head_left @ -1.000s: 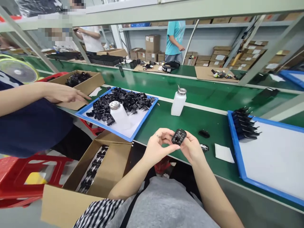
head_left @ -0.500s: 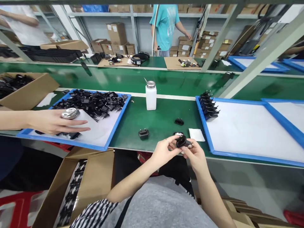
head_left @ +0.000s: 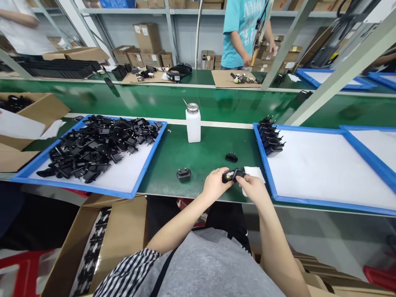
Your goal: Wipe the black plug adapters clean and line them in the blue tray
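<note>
Both hands meet over the bench's near edge. My left hand has its fingers closed around a small black power adapter, whose light-coloured inside parts show on the upper side. My right hand pinches the other end of the black piece; metal pins stick out at its right. Whether it is one part or two I cannot tell. A folded white cloth lies partly under my right hand. Just beyond is a black plug head. Left of my hands another black plug stands with its pins up.
A white dispenser bottle stands mid-bench. At left, a blue-rimmed tray bears a heap of black adapters; at right, another blue-rimmed tray has a row of plugs. An open carton sits below the bench. A person stands opposite.
Another person's hand with a white sheet has left the left tray, where more adapters now show. My hands have turned the adapter, exposing its inside. The person opposite has moved right.
</note>
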Demonstrator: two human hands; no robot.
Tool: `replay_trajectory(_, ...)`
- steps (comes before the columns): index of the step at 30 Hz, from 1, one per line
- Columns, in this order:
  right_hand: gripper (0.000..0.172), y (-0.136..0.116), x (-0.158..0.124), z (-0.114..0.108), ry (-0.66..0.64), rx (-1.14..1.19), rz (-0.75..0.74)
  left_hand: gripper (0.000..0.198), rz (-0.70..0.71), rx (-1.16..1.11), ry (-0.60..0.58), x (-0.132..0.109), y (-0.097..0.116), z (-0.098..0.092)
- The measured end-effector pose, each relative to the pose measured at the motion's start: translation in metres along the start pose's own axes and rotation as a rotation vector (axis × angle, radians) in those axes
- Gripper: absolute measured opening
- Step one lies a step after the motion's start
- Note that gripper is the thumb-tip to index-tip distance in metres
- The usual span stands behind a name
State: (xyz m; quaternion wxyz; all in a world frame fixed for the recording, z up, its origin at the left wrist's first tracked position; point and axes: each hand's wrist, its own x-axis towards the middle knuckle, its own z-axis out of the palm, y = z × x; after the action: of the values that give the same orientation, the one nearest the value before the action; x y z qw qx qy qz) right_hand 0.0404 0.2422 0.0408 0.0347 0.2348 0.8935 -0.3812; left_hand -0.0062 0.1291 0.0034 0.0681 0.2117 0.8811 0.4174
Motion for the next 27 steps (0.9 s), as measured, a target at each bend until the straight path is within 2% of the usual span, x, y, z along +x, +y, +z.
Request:
replay_trajectory(3, 0.033, -0.012, 0.004, 0.003, -0.047, -0.155, 0.028, 0.042, -0.006, 0.013, 0.026, -0.002, 0.002, 0.003)
replay_trajectory(6, 0.037, -0.019, 0.006, 0.004, -0.086, -0.211, 0.011, 0.045, 0.041, 0.039, 0.054, -0.004, 0.004, 0.005)
replay_trajectory(9, 0.042, -0.017, 0.006, -0.001, -0.159, -0.203, -0.034, 0.037, 0.089, 0.016, 0.075, -0.005, 0.004, 0.006)
replay_trajectory(11, 0.039, -0.011, 0.006, -0.008, -0.139, -0.171, -0.083, 0.033, 0.099, -0.036, 0.078, -0.005, 0.002, 0.005)
replay_trajectory(13, 0.027, -0.002, 0.008, -0.013, -0.045, -0.125, -0.175, 0.032, 0.108, -0.112, 0.052, -0.003, 0.000, 0.003)
replay_trajectory(15, 0.032, 0.007, 0.013, -0.013, -0.012, -0.065, -0.293, 0.033, 0.114, -0.187, -0.003, 0.000, -0.003, 0.001)
replay_trajectory(17, 0.039, 0.013, 0.019, -0.010, -0.082, -0.015, -0.373, 0.036, 0.091, -0.237, -0.061, 0.003, -0.006, -0.002)
replay_trajectory(20, 0.031, 0.017, 0.026, -0.004, -0.138, 0.025, -0.388, 0.045, 0.003, -0.268, -0.150, 0.006, -0.008, -0.008)
replay_trajectory(22, 0.027, 0.016, 0.028, -0.004, -0.140, 0.020, -0.386, 0.043, -0.034, -0.267, -0.190, 0.007, -0.009, -0.012)
replay_trajectory(27, 0.029, 0.005, 0.029, -0.016, -0.201, -0.212, -0.431, 0.035, 0.009, -0.205, -0.210, 0.008, -0.004, -0.020)
